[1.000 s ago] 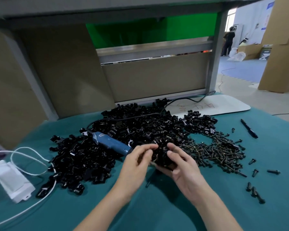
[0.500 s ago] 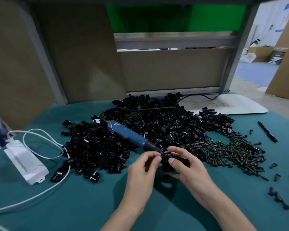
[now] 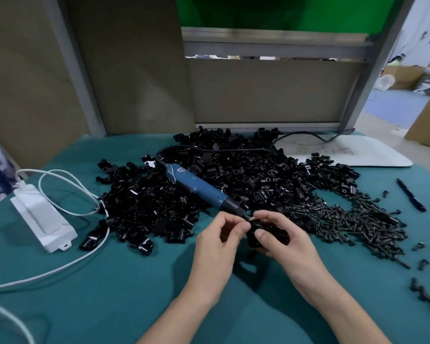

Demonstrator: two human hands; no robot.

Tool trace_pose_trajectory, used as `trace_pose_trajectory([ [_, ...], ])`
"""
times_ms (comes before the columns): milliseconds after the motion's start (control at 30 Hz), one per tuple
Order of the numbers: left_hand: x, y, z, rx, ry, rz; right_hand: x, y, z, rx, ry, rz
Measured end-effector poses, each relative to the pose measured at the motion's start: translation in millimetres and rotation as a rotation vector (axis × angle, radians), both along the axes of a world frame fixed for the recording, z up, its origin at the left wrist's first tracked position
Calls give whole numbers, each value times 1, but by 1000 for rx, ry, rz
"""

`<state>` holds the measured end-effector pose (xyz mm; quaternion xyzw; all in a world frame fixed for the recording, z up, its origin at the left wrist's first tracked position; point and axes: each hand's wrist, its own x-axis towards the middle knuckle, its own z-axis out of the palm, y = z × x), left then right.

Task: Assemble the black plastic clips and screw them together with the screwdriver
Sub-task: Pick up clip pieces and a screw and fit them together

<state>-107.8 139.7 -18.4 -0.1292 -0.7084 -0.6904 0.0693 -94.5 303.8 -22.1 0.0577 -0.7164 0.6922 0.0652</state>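
Observation:
A black plastic clip (image 3: pixel 271 230) sits between both hands, just above the teal cloth. My right hand (image 3: pixel 287 240) curls round it, thumb on its front. My left hand (image 3: pixel 219 242) pinches the clip's left edge with thumb and forefinger. Behind the hands spreads a big heap of black clips (image 3: pixel 233 187). On that heap lies the blue electric screwdriver (image 3: pixel 196 189), its black tip pointing at my fingers. A pile of black screws (image 3: pixel 353 219) lies to the right.
A white power adapter (image 3: pixel 41 217) with looping white cable lies at the left. A white board (image 3: pixel 345 150) and a black pen (image 3: pixel 410 194) are at the right. Loose screws (image 3: pixel 421 289) dot the right edge. A brown panel wall stands behind.
Both hands have drawn the clip out of the heap toward me and now hold it clear of the pile. The view has tilted down and moved closer.

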Motion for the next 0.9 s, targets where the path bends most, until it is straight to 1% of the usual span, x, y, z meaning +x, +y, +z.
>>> trace_pose_trajectory([
  [100,1,1,0,14,-6,-27,-3,1,-2,-116,-35,-1],
  [200,1,1,-1,14,-33,-9,-5,2,-3,-168,-40,-12],
  [333,1,0,0,-73,-30,-26,-5,4,-3,-163,-45,-5],
  [567,0,1,-2,-81,-17,-32,-3,5,-1,-157,-48,-6],
  [700,1,2,-3,-60,-48,-5,-4,5,-2,-143,-47,-16],
  [833,0,1,-3,-130,-42,-12,-4,5,-3,-113,-43,2],
  [900,0,0,-3,-120,-30,-26,-4,6,-3,-108,-40,2],
])
